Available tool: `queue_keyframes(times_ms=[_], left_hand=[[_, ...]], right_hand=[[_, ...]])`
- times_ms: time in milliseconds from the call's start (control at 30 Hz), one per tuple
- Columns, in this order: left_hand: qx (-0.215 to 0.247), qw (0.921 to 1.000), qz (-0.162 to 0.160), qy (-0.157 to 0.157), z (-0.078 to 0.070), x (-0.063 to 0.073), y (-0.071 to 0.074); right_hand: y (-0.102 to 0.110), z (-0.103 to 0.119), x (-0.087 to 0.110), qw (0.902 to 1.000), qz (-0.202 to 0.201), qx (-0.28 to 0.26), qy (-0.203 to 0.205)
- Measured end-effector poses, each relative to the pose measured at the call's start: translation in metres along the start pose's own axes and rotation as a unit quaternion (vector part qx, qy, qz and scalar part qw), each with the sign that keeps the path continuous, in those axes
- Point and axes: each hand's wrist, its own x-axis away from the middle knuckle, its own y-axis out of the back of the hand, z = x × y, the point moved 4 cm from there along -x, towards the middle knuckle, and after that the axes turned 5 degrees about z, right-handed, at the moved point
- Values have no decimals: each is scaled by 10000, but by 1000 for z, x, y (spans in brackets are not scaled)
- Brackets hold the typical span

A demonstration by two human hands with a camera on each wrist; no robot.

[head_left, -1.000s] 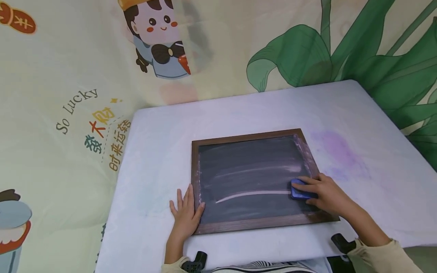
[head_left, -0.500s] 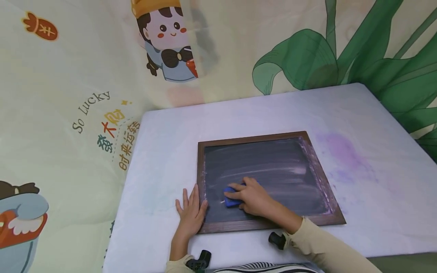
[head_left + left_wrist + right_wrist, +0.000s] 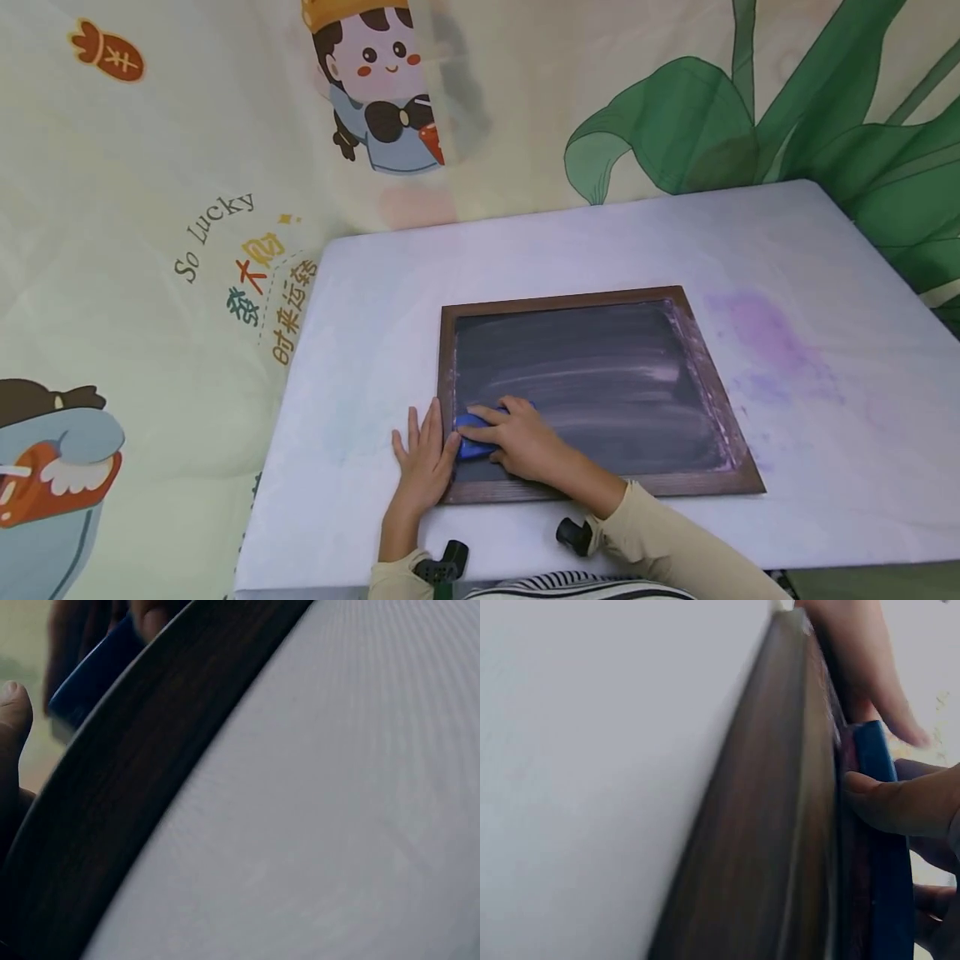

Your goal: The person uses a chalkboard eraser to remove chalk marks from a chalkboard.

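Observation:
A chalkboard (image 3: 585,375) in a dark brown wooden frame lies on the white table, with faint whitish smears across its surface. My right hand (image 3: 525,442) grips a blue chalkboard eraser (image 3: 474,437) flat against the board near its left side; in the right wrist view the thumb lies along the edge of the eraser (image 3: 885,847). My left hand (image 3: 426,467) rests with spread, straight fingers on the left side of the frame, its thumb close beside the eraser. In the left wrist view the eraser (image 3: 94,679) shows beyond the frame's edge.
The white tabletop (image 3: 390,333) has a purple and blue chalk stain (image 3: 772,333) to the right of the board. A printed cloth backdrop (image 3: 510,167) stands behind and to the left. A striped garment (image 3: 577,587) shows at the table's near edge.
My right hand has swept the eraser from the board's right side to its left edge. The white chalk line seen earlier is gone. The left hand has stayed on the frame.

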Motion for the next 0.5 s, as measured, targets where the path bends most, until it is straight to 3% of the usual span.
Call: queue_keyframes(times_ms=[133,267,500], left_hand=[[-11,10000,-64,-72,-1,-5,-2],[-8,9997,-164,-171,-3,-4,-2],[-2,9982,-487,-343,0,0,1]], right_hand=[[10,-21,25,9989,32,-292,-374],[20,-49,62,9935,31,-579,-984],[36,-96,127,9840,-225,-597,-1663]])
